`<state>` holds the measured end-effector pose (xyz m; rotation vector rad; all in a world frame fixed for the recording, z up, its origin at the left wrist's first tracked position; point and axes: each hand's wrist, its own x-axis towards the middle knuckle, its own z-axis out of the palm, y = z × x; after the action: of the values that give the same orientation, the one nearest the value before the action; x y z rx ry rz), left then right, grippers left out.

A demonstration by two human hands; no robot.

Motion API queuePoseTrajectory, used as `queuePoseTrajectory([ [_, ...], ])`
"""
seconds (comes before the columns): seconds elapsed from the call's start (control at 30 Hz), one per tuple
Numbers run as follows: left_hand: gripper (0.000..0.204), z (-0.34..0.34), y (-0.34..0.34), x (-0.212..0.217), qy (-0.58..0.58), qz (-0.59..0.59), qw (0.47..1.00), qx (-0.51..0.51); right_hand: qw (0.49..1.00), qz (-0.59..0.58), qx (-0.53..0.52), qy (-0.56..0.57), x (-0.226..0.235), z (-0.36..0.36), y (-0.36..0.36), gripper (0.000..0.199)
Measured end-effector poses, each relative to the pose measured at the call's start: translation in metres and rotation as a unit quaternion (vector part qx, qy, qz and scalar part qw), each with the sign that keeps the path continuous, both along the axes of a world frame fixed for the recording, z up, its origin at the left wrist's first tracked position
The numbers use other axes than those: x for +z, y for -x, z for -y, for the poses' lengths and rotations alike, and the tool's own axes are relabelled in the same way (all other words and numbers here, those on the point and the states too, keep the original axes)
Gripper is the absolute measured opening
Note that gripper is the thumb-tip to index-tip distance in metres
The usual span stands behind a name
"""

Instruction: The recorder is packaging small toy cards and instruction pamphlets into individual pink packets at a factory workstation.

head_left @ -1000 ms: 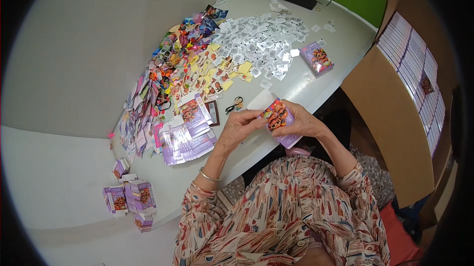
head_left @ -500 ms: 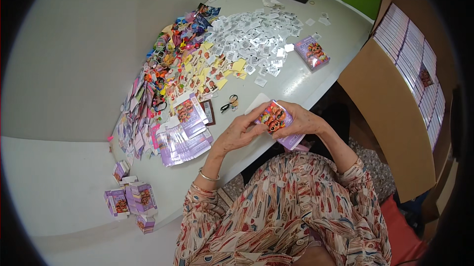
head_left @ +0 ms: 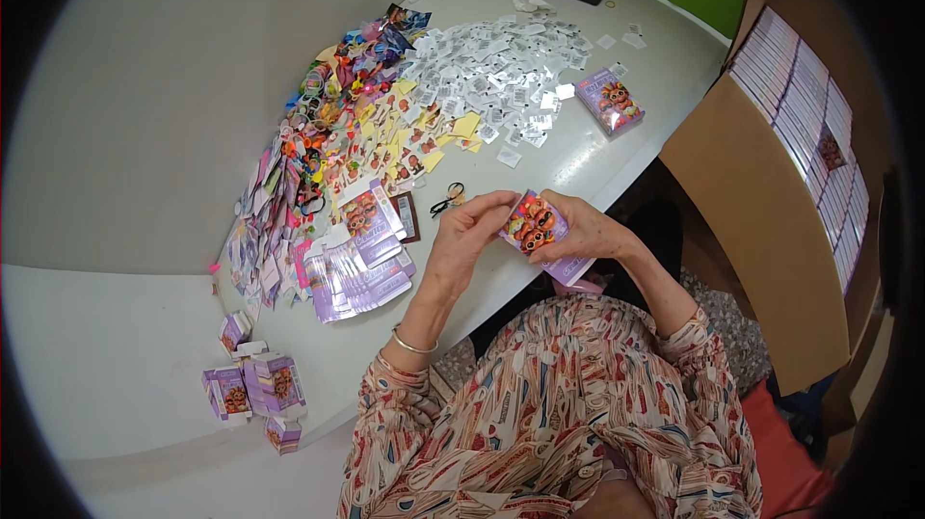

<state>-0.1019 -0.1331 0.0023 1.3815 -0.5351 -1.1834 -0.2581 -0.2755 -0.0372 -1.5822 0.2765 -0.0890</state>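
Note:
Both hands hold a small purple carton [head_left: 536,227] printed with orange cartoon faces, just above the table's near edge. My left hand [head_left: 469,229] pinches the carton's upper left corner with its fingertips. My right hand [head_left: 581,237] wraps the carton from the right and below. A stack of flat purple cartons [head_left: 361,268] lies on the white table [head_left: 145,365] to the left of my left hand, next to a small dark card [head_left: 407,217] and a black hair tie [head_left: 446,199].
Heaps of colourful small items [head_left: 328,124], yellow cards [head_left: 414,138] and clear sachets [head_left: 501,61] cover the table's far part. A finished purple box [head_left: 609,101] lies far right; several more [head_left: 255,389] stand near left. An open cardboard case [head_left: 790,162] with packed boxes is on the right.
The hands and carton stay at the same place over the table edge. My left fingers have shifted on the carton's top corner. The camera view has tilted slightly.

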Motion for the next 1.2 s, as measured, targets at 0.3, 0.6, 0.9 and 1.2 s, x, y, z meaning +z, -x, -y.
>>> queuePoseTrajectory([
  [0.3,0.027,-0.005,0.011,-0.016,0.009,0.272,0.962,-0.030,1.000,0.005,0.013,0.019,-0.003,-0.001,0.001,0.053],
  [0.6,0.022,-0.005,0.011,-0.018,0.010,0.293,0.956,0.013,0.999,0.012,0.020,0.041,-0.005,-0.003,0.002,0.054],
  [0.9,0.034,-0.016,0.039,-0.021,0.040,0.440,0.897,-0.009,0.998,0.009,0.024,0.054,-0.007,-0.002,0.002,0.052],
  [1.2,0.028,-0.004,0.024,-0.018,0.028,0.002,0.997,0.067,0.991,0.019,0.003,-0.129,0.000,0.032,0.024,0.104],
])
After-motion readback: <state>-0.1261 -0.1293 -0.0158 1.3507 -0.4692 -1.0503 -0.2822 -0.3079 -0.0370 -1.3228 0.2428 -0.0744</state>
